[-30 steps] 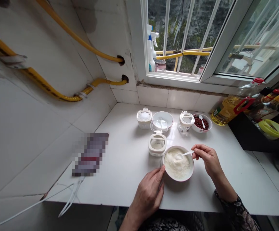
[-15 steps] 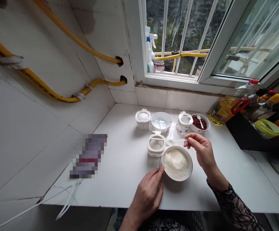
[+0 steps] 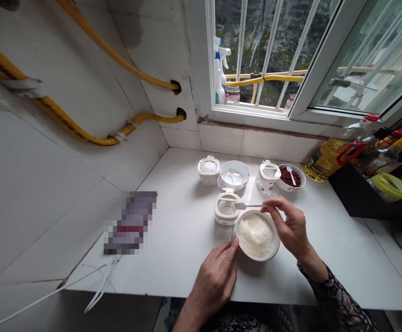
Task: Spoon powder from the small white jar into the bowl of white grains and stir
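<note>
and here we go, the right hand (image 3: 288, 225) is closed in a tight pinch on a small white spoon (image 3: 251, 206), holding it level, with its scoop out over a square lidded container (image 3: 226, 216). can't quite tell if the scoop touches the rim from up here! that container stands open, its clear lid (image 3: 230, 180) tipped up behind it, and there's white powder in the bottom. right beside it sits a white bowl (image 3: 257, 258) heaped with fine white powder, and the left hand (image 3: 213, 276) is curled around its near left side, fingers gripping the rim. behind them, a second lidded container (image 3: 208, 170) holds something white, next to a shallow white dish (image 3: 242, 167). over to the right, a third lidded container (image 3: 269, 172) stands beside a bowl of red beans (image 3: 290, 178) with a white spoon (image 3: 292, 175) resting in it. a bottle of cooking oil (image 3: 328, 159) lies at the far corner of the white countertop (image 3: 173, 244), under the barred window (image 3: 249, 55).
</note>
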{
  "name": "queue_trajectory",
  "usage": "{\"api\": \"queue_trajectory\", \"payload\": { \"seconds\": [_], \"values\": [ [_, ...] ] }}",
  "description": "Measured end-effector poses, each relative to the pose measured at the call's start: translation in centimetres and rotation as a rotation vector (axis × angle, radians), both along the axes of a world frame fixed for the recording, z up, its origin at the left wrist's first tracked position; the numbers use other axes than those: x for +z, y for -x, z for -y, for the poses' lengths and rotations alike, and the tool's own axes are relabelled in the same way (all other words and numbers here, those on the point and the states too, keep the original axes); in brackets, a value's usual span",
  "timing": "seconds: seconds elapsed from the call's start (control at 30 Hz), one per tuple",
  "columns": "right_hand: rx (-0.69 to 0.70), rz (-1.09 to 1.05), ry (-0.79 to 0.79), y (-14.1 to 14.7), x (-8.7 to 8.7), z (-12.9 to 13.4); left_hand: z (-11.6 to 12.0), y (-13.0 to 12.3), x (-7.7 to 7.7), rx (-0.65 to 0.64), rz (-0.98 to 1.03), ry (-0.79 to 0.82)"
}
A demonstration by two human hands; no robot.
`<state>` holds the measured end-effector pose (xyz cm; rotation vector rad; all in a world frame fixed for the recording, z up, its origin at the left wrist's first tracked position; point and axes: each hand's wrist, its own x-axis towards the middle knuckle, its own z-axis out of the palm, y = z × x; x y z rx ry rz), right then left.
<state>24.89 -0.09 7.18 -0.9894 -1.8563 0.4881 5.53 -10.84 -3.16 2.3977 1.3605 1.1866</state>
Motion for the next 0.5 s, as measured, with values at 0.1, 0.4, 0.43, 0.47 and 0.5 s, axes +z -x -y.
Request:
{"api": "queue_trajectory", "payload": {
  "seconds": [0.1, 0.4, 0.43, 0.47, 0.5],
  "values": [
    [-0.076, -0.044, 0.158, -2.2, 0.0, 0.6, 0.0, 0.0, -0.1, 0.002, 0.003, -0.004],
    [-0.036, 0.273, -0.119, -4.4, -0.4, 2.0, 0.0, 0.1, -0.1, 0.012, 0.014, -0.006],
    [-0.019, 0.308, -0.137, -4.1, -0.6, 2.0, 0.0, 0.0, 0.0, 0.013, 0.012, -0.005],
    [0.001, 0.335, -0.138, -3.7, -0.8, 2.0, 0.0, 0.0, 0.0, 0.012, 0.011, -0.005],
    [0.020, 0.351, -0.124, -3.4, -1.1, 2.0, 0.0, 0.0, 0.0, 0.012, 0.011, -0.005]
  ]
}}
